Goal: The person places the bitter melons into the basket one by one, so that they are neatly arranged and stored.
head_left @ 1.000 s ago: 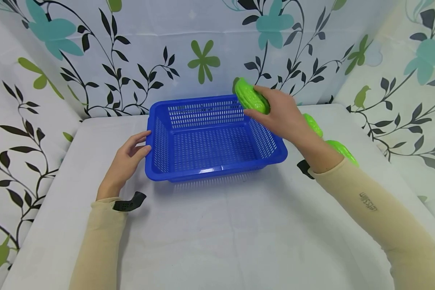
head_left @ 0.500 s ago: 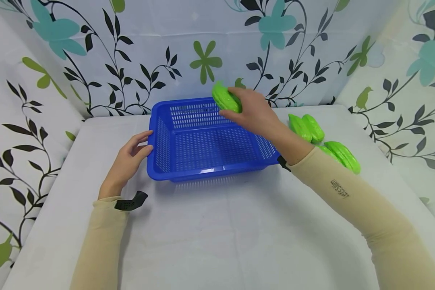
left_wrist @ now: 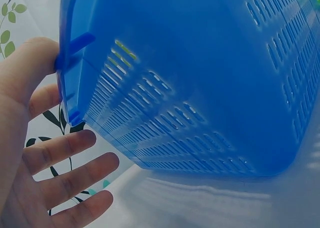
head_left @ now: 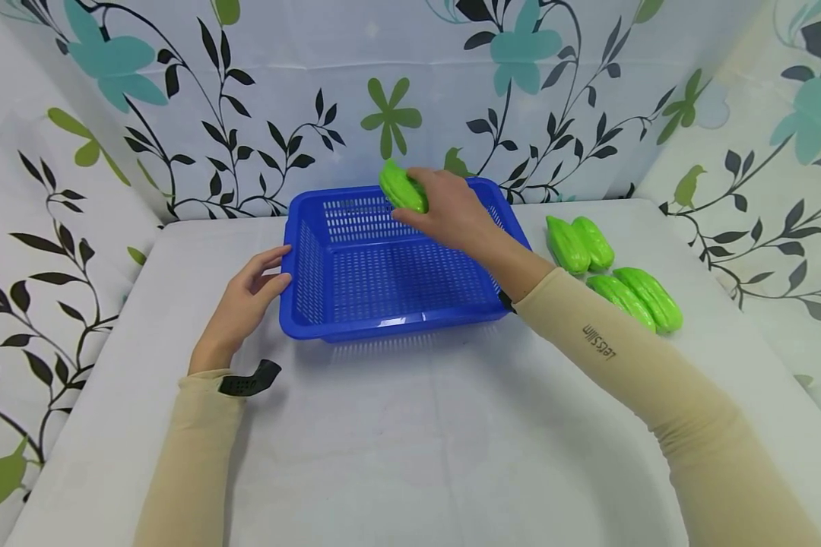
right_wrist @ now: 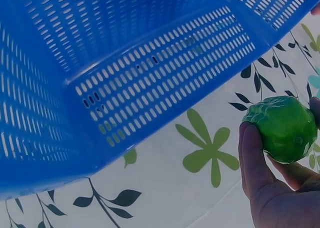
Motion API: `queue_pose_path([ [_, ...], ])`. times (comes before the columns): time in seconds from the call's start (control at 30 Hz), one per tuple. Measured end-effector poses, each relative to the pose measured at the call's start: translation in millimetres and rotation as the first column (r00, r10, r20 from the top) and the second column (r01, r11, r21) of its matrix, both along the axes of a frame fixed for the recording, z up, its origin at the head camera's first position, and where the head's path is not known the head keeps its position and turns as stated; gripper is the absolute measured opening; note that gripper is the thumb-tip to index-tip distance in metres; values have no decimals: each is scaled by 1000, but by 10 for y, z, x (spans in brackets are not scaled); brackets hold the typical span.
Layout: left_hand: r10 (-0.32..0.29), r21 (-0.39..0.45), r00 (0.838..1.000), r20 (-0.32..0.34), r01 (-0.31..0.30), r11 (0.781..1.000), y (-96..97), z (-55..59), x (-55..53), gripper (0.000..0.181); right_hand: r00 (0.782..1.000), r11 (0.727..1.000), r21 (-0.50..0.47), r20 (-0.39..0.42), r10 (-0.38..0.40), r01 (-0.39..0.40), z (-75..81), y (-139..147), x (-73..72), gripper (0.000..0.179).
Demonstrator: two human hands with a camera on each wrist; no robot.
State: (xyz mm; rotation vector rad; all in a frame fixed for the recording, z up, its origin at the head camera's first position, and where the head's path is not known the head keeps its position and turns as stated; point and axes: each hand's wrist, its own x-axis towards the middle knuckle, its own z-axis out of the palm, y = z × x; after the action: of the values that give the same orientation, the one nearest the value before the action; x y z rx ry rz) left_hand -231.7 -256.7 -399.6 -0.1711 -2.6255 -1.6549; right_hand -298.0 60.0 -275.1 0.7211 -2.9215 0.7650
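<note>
A blue slotted plastic basket (head_left: 383,328) stands on the white-covered table. At its left rim is my left hand (head_left: 241,304), thumb and forefinger touching the edge; the other fingers are spread in the left wrist view. My right hand (head_left: 453,211) grips a bright green, bumpy bitter melon (head_left: 400,187) above the basket's back rim. Thumb and fingers lie on either side of the bitter melon (right_wrist: 284,129), its rounded end facing the right wrist camera. Nothing lies on the basket's slotted floor where it shows; the right arm hides part of the basket's right side.
Several more green bitter melons lie to the right of the basket, one pair (head_left: 568,246) farther back and another pair (head_left: 650,298) nearer, close by the right sleeve (head_left: 609,349). A leaf-patterned curtain (head_left: 301,91) borders the table at the back and sides.
My right hand has carried the bitter melon leftward from the basket's back right corner along the back rim and slightly down. The melons on the table are uncovered. The left hand stays at the rim.
</note>
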Motion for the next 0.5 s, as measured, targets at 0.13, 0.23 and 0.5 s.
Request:
queue_pose_path([
  [0.13, -4, 8, 1000, -2, 4, 1000, -2, -3, 9, 59, 1000, 1000, 7, 11, -1, 1, -40, -81, -26, 69],
  [0.23, 1, 5, 1000, 4, -1, 1000, -1, -2, 9, 58, 1000, 1000, 15, 14, 5, -5, -54, -145, -32, 68],
  [0.5, -3, 13, 1000, -2, 3, 1000, 2, 2, 6, 59, 999, 997, 72, 20, 30, -31, -73, -357, -41, 65],
])
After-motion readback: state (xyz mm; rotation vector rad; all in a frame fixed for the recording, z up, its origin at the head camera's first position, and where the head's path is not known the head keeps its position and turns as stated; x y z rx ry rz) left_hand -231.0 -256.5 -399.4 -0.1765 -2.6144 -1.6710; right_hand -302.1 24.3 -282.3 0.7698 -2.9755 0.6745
